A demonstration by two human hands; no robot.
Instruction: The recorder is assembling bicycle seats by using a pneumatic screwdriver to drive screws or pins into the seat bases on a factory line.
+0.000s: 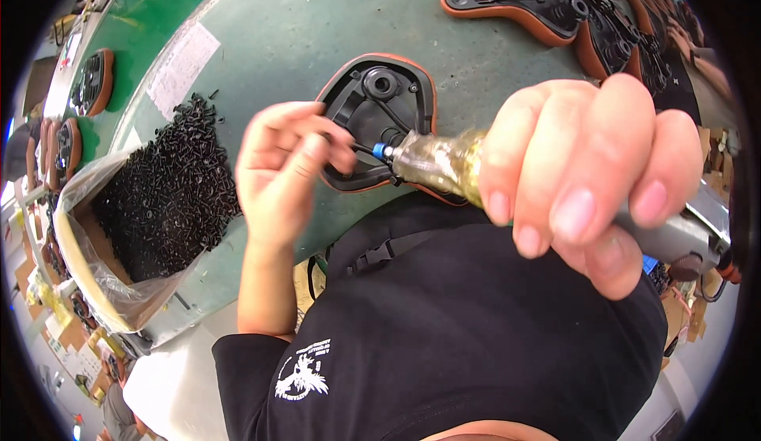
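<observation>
My right hand [579, 171] is wrapped round a power screwdriver [444, 162], its nose bound in clear, yellowish tape, with a blue collar [379, 152] at the bit end. The bit points left toward my left hand [285, 152]. There, thumb and fingers pinch a small dark piece at the bit's tip; it is blurred but looks like a black screw [326, 137]. Below both hands an upturned bike saddle [380, 84], with a black underside and brown rim, lies on the green table. The screwdriver's nose and my left fingers hide part of it.
On the left, a plastic-lined box [75, 219] spills a heap of black screws [170, 195] onto the table. More saddles [515, 5] are piled at the far right, near another person's hand [683, 41]. A paper sheet [184, 68] lies at the far left, and single saddles [95, 83] stand beyond it.
</observation>
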